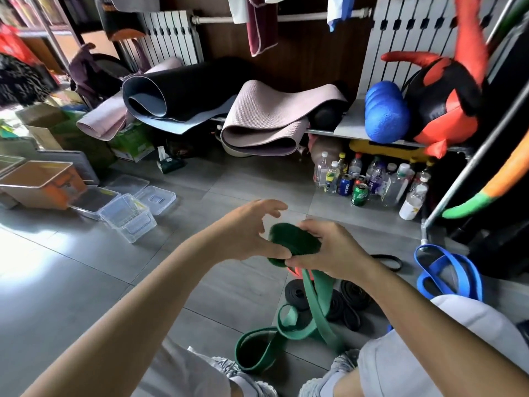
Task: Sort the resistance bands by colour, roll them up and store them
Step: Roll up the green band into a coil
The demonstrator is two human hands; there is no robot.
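A partly rolled green resistance band (pixel 292 239) is held above the floor between both hands. My right hand (pixel 329 249) grips the roll from the right, fingers curled over it. My left hand (pixel 247 230) has its thumb against the roll's lower left edge, its fingers spread and lifted off. The band's loose tail (pixel 289 328) hangs down and loops on the tiles. Rolled black bands (pixel 340 303) lie under it, a blue band (pixel 446 270) lies to the right, and a thin black band (pixel 388 260) lies behind. A bit of red band (pixel 296 272) shows below my hands.
Clear plastic boxes (pixel 128 217) and lids stand at the left, beside an orange bin (pixel 40 183). Bottles and cans (pixel 369 183) crowd under a shelf with yoga mats (pixel 266 121) and a blue roller (pixel 386 113). My knees and shoes fill the bottom edge.
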